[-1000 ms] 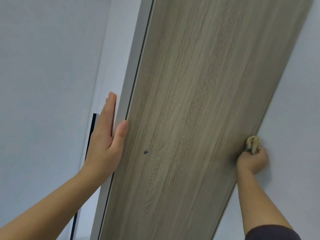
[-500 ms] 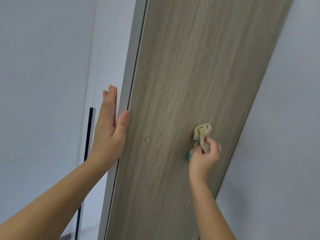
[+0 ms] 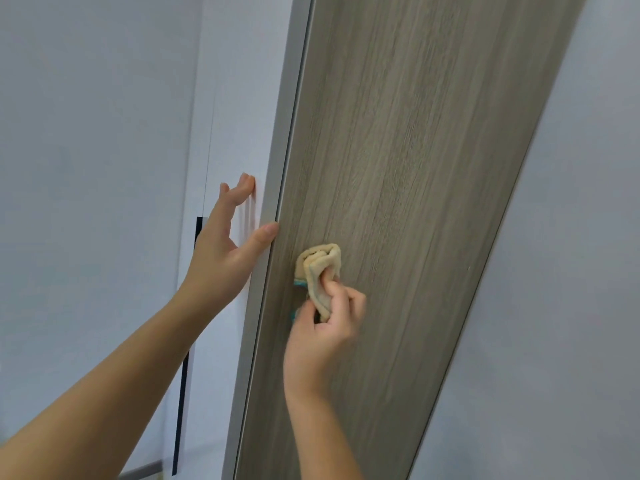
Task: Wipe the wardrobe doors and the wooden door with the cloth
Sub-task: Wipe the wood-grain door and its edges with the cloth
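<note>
A bunched cream cloth [image 3: 320,271] with a teal edge is gripped in the right hand [image 3: 323,337] against the grey-brown grained wooden door [image 3: 415,168]. The left hand [image 3: 225,251], fingers spread wide, is braced on its pale edge.

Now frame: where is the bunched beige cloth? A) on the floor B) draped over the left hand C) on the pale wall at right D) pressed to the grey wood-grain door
D: the right hand grips the bunched beige cloth against the grey wood-grain door.
</note>
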`<state>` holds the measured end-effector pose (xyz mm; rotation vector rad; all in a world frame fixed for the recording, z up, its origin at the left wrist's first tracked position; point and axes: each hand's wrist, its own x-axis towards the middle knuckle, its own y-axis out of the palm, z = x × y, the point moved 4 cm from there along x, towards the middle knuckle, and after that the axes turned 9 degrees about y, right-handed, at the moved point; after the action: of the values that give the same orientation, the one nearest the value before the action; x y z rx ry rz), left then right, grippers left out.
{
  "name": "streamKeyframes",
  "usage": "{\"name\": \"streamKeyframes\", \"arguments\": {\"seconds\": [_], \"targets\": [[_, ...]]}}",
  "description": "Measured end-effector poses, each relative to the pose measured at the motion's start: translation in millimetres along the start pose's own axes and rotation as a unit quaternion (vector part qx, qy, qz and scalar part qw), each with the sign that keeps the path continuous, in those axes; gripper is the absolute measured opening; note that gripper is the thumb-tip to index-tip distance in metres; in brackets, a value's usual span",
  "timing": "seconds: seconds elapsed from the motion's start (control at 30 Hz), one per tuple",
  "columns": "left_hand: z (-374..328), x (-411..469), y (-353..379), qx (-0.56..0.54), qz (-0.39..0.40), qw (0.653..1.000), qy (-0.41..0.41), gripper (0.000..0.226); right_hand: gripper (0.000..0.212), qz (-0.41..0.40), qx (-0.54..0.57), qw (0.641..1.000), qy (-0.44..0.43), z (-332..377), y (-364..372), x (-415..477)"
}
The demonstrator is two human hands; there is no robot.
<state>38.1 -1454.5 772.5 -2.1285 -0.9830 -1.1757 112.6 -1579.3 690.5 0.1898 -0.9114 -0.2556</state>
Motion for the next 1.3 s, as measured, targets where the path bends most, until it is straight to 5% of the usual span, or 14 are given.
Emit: {"name": "streamKeyframes", "arguments": {"seconds": [0.43, 0.73, 1.0, 1.3], "targets": [[14.6, -40.1, 23.3, -0.072, -0.055, 0.996, -0.019, 0.053, 0.044, 0.125, -0.065, 0.977, -0.16, -11.5, -12.4, -12.2], [26.4, -58.3, 38.0, 0.037, -0.062, 0.997, 0.016, 0.058, 0.032, 0.01, -0.146, 0.989, 0.019, -129.9, -79.8, 115.4], [31.4, -60.3, 39.8, 0.039, -0.078, 0.996, 0.016, 0.059, 0.022, -0.083, -0.272, 0.943, 0.176, -206.4, -120.5, 237.1], [33.5, -61.4, 39.0, 0.046, -0.082, 0.995, 0.017, 0.059, 0.022, -0.102, -0.294, 0.913, 0.262, -234.1, -136.2, 255.5]]}}
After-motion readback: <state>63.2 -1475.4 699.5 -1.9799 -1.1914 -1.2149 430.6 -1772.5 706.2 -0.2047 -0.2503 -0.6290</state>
